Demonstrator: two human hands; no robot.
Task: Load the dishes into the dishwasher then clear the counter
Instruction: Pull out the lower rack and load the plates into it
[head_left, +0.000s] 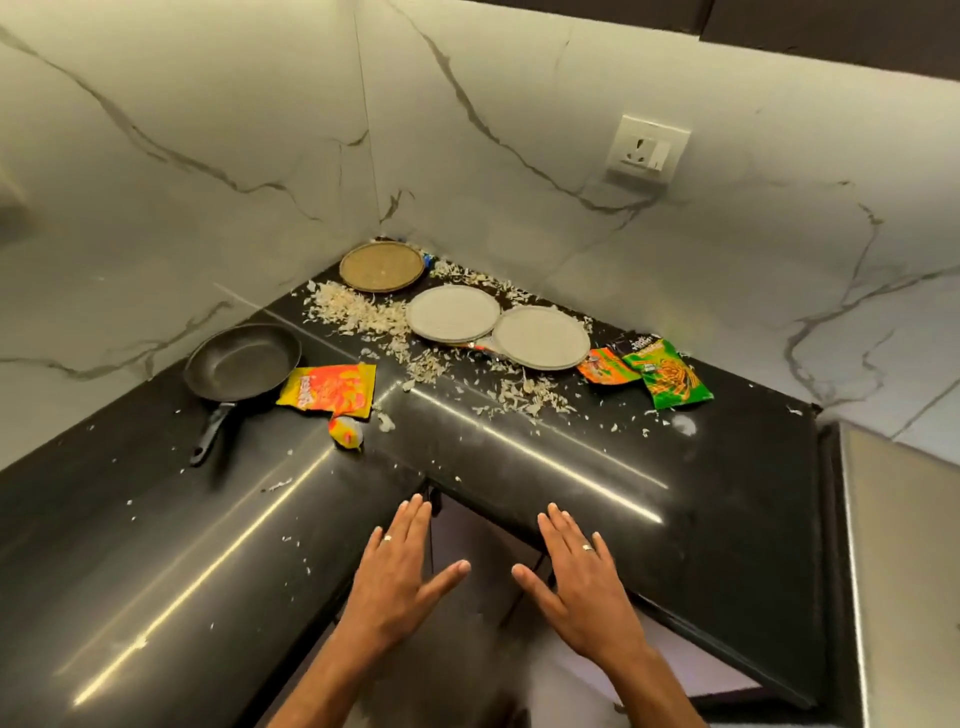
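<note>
Corner of an L-shaped, glossy black stone counter set against white marble-veined wall panels. The polished surface carries streaks of reflected light and a scatter of pale, papery flakes, densest near the corner and thinning toward the front edge.

Dishes: a round, shallow brown plate with a speckled, matte face lies deepest in the corner. Just beside it toward the right sit two round, flat pale-grey plates with low raised rims, their edges close together or touching. A black non-stick frying pan with a dull inner surface and a straight black handle rests on the left arm of the counter, its handle pointing toward the front edge.

Litter: a crinkled orange-and-yellow foil snack wrapper lies against the pan's right rim, with a small crumpled yellow packet just in front of it. Right of the grey plates lie a small orange sachet and a glossy green snack packet.

Hands: the left hand and the right hand are held palm down at the inner corner of the counter edge, fingers straight and lightly spread, thumbs angled toward each other, grasping nothing. Each hand bears a thin ring. A white wall socket is mounted on the right panel.
</note>
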